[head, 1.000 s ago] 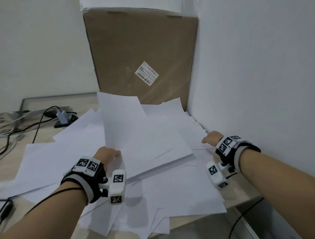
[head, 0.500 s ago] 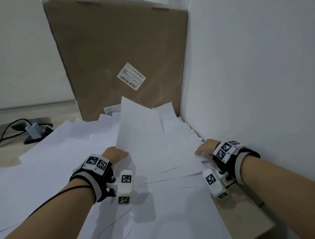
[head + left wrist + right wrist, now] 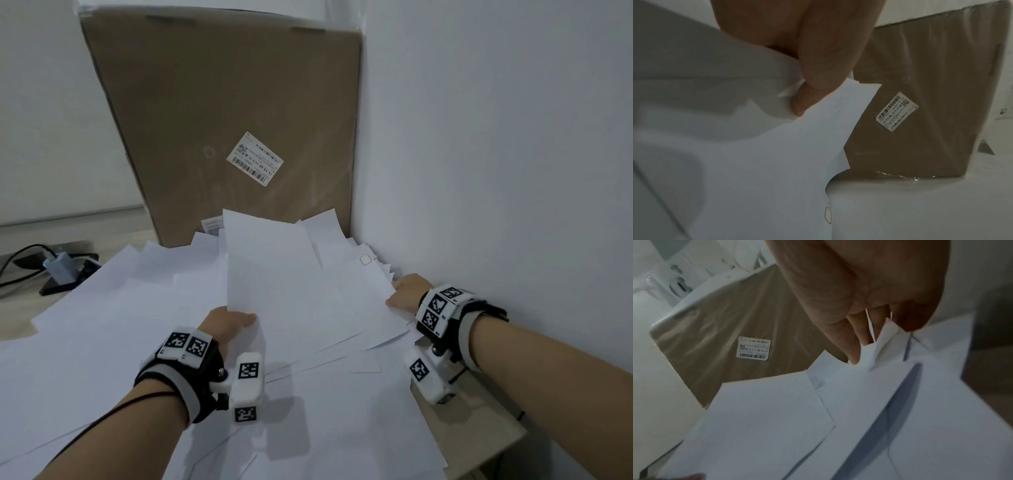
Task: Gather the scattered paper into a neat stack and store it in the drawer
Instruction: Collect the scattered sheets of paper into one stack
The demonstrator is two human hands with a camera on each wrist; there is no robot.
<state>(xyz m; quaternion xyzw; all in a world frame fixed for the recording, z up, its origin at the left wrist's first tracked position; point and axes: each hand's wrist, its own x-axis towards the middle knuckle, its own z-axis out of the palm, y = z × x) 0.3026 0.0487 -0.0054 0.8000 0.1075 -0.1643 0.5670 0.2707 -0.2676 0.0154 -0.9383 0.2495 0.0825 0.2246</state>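
Observation:
Several white sheets of paper (image 3: 164,325) lie scattered over the table. A loose bundle of sheets (image 3: 294,291) is raised at a slant above them. My left hand (image 3: 239,317) pinches its near left corner, thumb on top (image 3: 807,97). At the bundle's right edge, close to the wall, my right hand (image 3: 397,294) holds the sheets; its fingers (image 3: 857,344) curl round several paper edges (image 3: 885,337). No drawer is in view.
A large brown cardboard box (image 3: 222,120) with a barcode label stands upright right behind the papers. A white wall (image 3: 496,171) closes off the right side. A charger and black cables (image 3: 60,270) lie at the far left. The table's bare corner (image 3: 479,435) shows at lower right.
Both hands keep their hold on the bundle. The bundle has shifted toward the box and the wall, and my head has come closer to it.

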